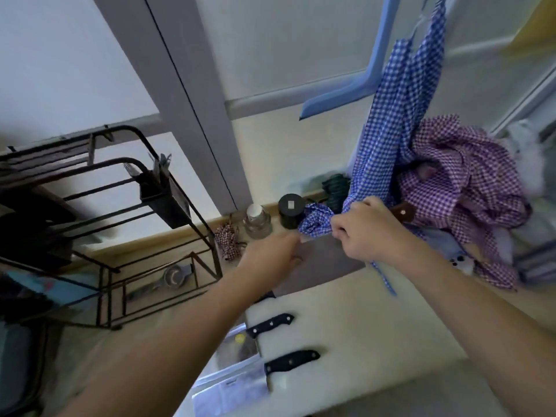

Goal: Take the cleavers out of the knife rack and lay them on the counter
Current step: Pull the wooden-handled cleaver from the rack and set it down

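A large cleaver (pixel 328 266) with a broad grey blade and a brown wooden handle lies across the cream counter (pixel 376 320). My left hand (pixel 270 255) holds the blade's left end, fingers on top and thumb at the edge. My right hand (pixel 361 231) is shut on a blue checked cloth (pixel 391 121) that hangs over the handle end. Two black-handled cleavers lie nearer me: one (pixel 269 323) and another (pixel 288 361), blades pointing left. A further black handle (pixel 267 296) peeks out from under my left arm. The black wire knife rack (pixel 156 254) stands at the left.
A glass jar (pixel 257 222) and a dark jar (pixel 290 210) stand by the wall behind the cleaver. A purple checked cloth (pixel 469 200) is heaped at the right. A small red checked bundle (pixel 227 240) lies beside the rack. A strainer (pixel 173 276) lies under the rack.
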